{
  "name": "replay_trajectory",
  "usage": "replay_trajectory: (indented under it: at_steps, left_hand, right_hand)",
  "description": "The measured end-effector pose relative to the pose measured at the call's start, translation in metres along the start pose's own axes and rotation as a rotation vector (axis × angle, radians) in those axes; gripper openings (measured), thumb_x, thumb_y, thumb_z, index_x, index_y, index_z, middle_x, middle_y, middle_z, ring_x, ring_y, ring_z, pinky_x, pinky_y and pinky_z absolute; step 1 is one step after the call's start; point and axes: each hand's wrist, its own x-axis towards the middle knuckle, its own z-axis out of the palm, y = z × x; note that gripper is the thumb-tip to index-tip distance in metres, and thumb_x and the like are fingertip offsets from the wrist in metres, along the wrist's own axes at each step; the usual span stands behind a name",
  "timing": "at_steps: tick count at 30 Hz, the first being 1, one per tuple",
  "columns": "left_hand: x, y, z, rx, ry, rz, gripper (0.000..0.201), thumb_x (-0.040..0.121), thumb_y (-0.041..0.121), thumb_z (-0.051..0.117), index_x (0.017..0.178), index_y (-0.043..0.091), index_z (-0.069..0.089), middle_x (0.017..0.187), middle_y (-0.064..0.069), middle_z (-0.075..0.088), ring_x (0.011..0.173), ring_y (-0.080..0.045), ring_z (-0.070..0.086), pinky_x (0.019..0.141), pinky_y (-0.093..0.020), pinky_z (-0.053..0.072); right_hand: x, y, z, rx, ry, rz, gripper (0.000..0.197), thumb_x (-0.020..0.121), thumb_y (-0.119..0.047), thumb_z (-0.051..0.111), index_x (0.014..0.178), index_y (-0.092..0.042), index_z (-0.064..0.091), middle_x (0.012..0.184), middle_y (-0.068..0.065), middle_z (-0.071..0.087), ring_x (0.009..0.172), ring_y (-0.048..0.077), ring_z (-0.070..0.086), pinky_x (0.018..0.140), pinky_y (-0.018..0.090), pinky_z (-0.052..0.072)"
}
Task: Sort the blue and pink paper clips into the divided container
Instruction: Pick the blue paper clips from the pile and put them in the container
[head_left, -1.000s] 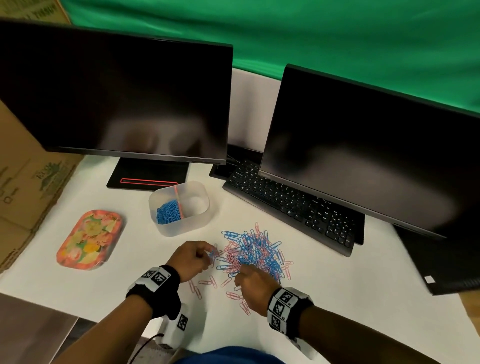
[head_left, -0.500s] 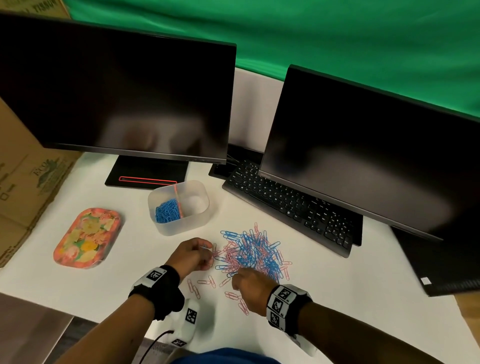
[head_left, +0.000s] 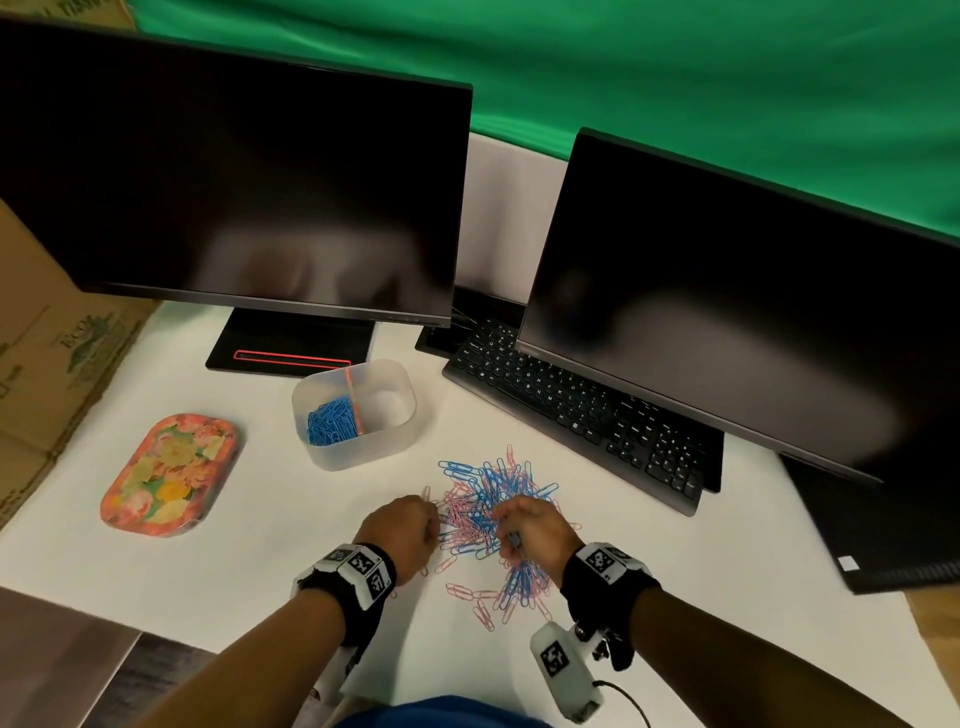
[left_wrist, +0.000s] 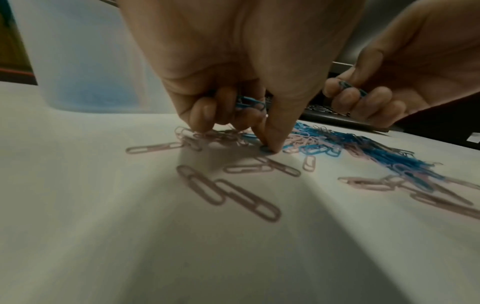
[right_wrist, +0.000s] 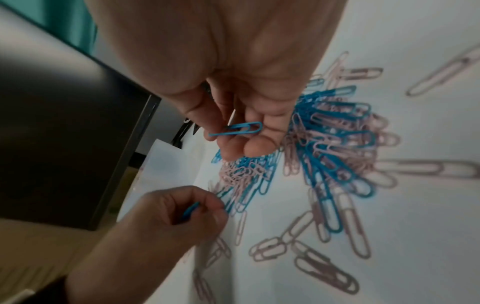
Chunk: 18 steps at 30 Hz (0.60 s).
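Now each of two hands, left hand (head_left: 402, 535) and right hand (head_left: 535, 530), holds blue clips (right_wrist: 237, 128).

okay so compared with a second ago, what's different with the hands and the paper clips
The right hand has moved forward onto the mixed pile and now holds a blue paper clip in its curled fingers. The left hand stays at the pile's left edge, still gripping blue clips while its fingertips work at another. The divided container is unchanged: blue clips in its left compartment, nothing visible in the right.
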Motion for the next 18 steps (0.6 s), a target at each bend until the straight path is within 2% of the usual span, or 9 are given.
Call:
replay_trajectory:
  at_steps: [2, 4, 6, 8, 10, 12, 14, 15, 18]
  left_hand:
    - [-0.002, -0.001, -0.001, 0.027, -0.019, -0.005, 0.007, 0.084, 0.024, 0.055, 0.088, 0.025, 0.061, 0.104, 0.000, 0.061, 0.098, -0.022, 0.059, 0.078, -0.028, 0.044]
    - [-0.004, -0.003, -0.003, 0.028, -0.032, -0.011, 0.005, 0.083, 0.022, 0.054, 0.080, 0.027, 0.055, 0.102, -0.001, 0.060, 0.095, -0.023, 0.060, 0.076, -0.028, 0.045]
    - [-0.007, -0.006, -0.004, 0.020, -0.034, -0.008, 0.009, 0.082, 0.022, 0.052, 0.074, 0.028, 0.050, 0.100, -0.002, 0.060, 0.094, -0.024, 0.060, 0.076, -0.029, 0.046]
    - [-0.010, -0.008, -0.006, -0.013, -0.011, -0.009, 0.016, 0.081, 0.024, 0.051, 0.067, 0.030, 0.045, 0.095, -0.001, 0.057, 0.091, -0.024, 0.059, 0.073, -0.027, 0.044]
    - [-0.013, -0.011, -0.009, -0.071, 0.018, -0.018, 0.022, 0.079, 0.023, 0.054, 0.064, 0.032, 0.042, 0.088, 0.003, 0.053, 0.084, -0.021, 0.056, 0.071, -0.024, 0.042]
    - [-0.015, -0.012, -0.011, -0.128, 0.038, -0.019, 0.023, 0.078, 0.021, 0.056, 0.063, 0.032, 0.043, 0.082, 0.006, 0.054, 0.077, -0.017, 0.053, 0.068, -0.023, 0.040]
    - [-0.016, -0.012, -0.013, -0.210, 0.048, -0.026, 0.023, 0.077, 0.018, 0.058, 0.062, 0.031, 0.046, 0.073, 0.010, 0.057, 0.073, -0.016, 0.055, 0.066, -0.021, 0.041]
    - [-0.016, -0.013, -0.013, -0.255, 0.053, -0.032, 0.023, 0.077, 0.016, 0.059, 0.063, 0.030, 0.049, 0.070, 0.010, 0.059, 0.072, -0.016, 0.057, 0.066, -0.020, 0.041]
    - [-0.016, -0.014, -0.014, -0.379, 0.075, -0.048, 0.022, 0.081, 0.011, 0.060, 0.072, 0.031, 0.057, 0.077, 0.010, 0.064, 0.077, -0.015, 0.061, 0.070, -0.017, 0.041]
  right_hand:
    - [0.001, -0.002, 0.004, -0.165, -0.010, -0.056, 0.009, 0.084, -0.011, 0.052, 0.086, -0.010, 0.061, 0.065, 0.000, 0.054, 0.057, 0.016, 0.051, 0.054, 0.026, 0.040]
    - [-0.001, 0.001, 0.009, -0.549, -0.021, -0.219, 0.012, 0.086, -0.013, 0.053, 0.089, -0.013, 0.065, 0.081, -0.002, 0.060, 0.078, 0.019, 0.060, 0.071, 0.029, 0.049]
    - [-0.001, 0.011, 0.012, -0.907, -0.055, -0.342, 0.022, 0.087, -0.009, 0.048, 0.100, -0.013, 0.066, 0.099, 0.000, 0.057, 0.096, 0.023, 0.059, 0.083, 0.028, 0.046]
    - [0.001, 0.022, 0.012, -1.106, -0.054, -0.370, 0.030, 0.090, -0.007, 0.046, 0.113, -0.015, 0.063, 0.119, 0.003, 0.052, 0.109, 0.025, 0.055, 0.091, 0.028, 0.043]
    - [0.003, 0.030, 0.010, -1.176, -0.073, -0.369, 0.035, 0.092, -0.006, 0.046, 0.123, -0.013, 0.060, 0.131, 0.006, 0.047, 0.117, 0.027, 0.051, 0.097, 0.029, 0.042]
    - [0.002, 0.035, 0.012, -1.265, -0.145, -0.423, 0.034, 0.095, -0.006, 0.043, 0.126, -0.008, 0.058, 0.133, 0.008, 0.049, 0.120, 0.027, 0.049, 0.097, 0.027, 0.039]
    - [-0.001, 0.036, 0.014, -1.260, -0.207, -0.457, 0.033, 0.097, -0.009, 0.040, 0.124, -0.007, 0.059, 0.129, 0.008, 0.054, 0.116, 0.026, 0.052, 0.094, 0.026, 0.039]
    - [-0.001, 0.035, 0.012, -1.212, -0.187, -0.463, 0.033, 0.096, -0.012, 0.041, 0.122, -0.010, 0.062, 0.125, 0.006, 0.055, 0.112, 0.025, 0.055, 0.093, 0.027, 0.042]
    - [0.003, 0.031, 0.006, -1.140, -0.120, -0.482, 0.031, 0.094, -0.015, 0.045, 0.117, -0.015, 0.067, 0.116, 0.004, 0.055, 0.105, 0.025, 0.058, 0.090, 0.029, 0.046]
